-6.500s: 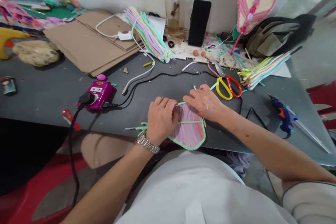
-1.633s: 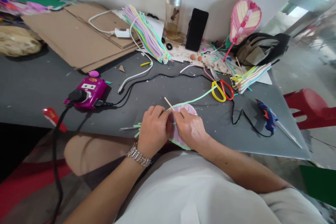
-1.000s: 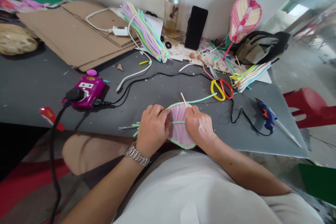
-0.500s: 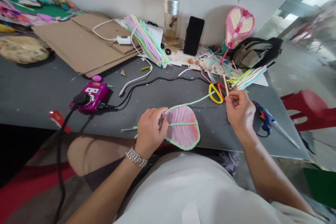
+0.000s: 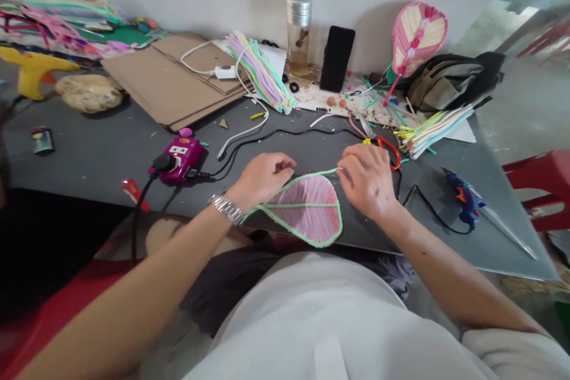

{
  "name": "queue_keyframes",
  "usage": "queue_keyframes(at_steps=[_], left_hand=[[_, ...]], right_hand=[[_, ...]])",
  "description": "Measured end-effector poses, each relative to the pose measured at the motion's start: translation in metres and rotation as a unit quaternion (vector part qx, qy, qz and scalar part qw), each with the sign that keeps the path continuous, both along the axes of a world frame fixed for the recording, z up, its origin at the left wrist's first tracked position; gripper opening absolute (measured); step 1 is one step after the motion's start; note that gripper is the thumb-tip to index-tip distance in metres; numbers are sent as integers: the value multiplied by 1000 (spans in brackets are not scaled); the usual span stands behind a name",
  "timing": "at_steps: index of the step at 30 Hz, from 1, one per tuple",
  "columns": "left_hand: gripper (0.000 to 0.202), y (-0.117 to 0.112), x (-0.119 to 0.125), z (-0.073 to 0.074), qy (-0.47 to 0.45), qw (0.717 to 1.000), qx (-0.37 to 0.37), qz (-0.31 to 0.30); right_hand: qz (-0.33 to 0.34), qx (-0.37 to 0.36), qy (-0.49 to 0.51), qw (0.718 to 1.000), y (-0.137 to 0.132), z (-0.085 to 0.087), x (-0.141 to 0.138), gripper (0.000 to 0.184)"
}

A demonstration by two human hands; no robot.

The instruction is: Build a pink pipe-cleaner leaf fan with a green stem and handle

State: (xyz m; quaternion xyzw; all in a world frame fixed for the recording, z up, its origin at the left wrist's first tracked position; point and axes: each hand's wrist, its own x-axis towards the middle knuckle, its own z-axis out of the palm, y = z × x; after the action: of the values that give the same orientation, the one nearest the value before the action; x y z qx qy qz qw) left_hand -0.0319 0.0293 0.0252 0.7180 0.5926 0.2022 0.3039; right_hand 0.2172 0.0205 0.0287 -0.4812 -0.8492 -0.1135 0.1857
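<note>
A leaf-shaped piece, pink and lilac with a green fuzzy border and midrib, lies at the table's front edge. My right hand pinches the loose end of a green pipe cleaner, which runs along the leaf's upper edge. Over the narrow left end of the leaf is my left hand, its thumb and index finger apart with nothing seen between them. Red-and-yellow scissors lie just behind my right hand, partly covered by it.
A blue glue gun lies at the right, its cord near my right wrist. Left stands a purple power socket with black cables. Behind are cardboard, pipe cleaner bundles, a bottle, a phone and a finished pink leaf.
My right hand has moved left from beside the scissors, where it held a pale stick, onto the green pipe cleaner's end. My left hand has loosened from the leaf. The view has shifted left.
</note>
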Motion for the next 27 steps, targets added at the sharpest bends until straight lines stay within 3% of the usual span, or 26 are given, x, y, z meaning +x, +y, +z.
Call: queue_keyframes(at_steps=[2,5,12,17,22,27], left_hand=[[19,15,11,1,59,998,-12,-34],[19,28,28,-2,111,992,-6,-67],[38,30,43,-1,169,980,-40,-94],[38,34,41,14,107,977,-146,-110],[23,31,33,20,7,971,-213,-111],[22,21,30,23,-92,953,-274,-90]], right_hand=[[49,-37,-68,996,7,0,-7,23],[38,-105,-134,985,18,-9,-11,23],[-5,-188,-78,979,18,-23,-5,22],[-1,-234,51,971,13,-23,-1,13],[52,-260,234,935,5,-20,6,16],[80,-210,253,941,-12,-13,7,15]])
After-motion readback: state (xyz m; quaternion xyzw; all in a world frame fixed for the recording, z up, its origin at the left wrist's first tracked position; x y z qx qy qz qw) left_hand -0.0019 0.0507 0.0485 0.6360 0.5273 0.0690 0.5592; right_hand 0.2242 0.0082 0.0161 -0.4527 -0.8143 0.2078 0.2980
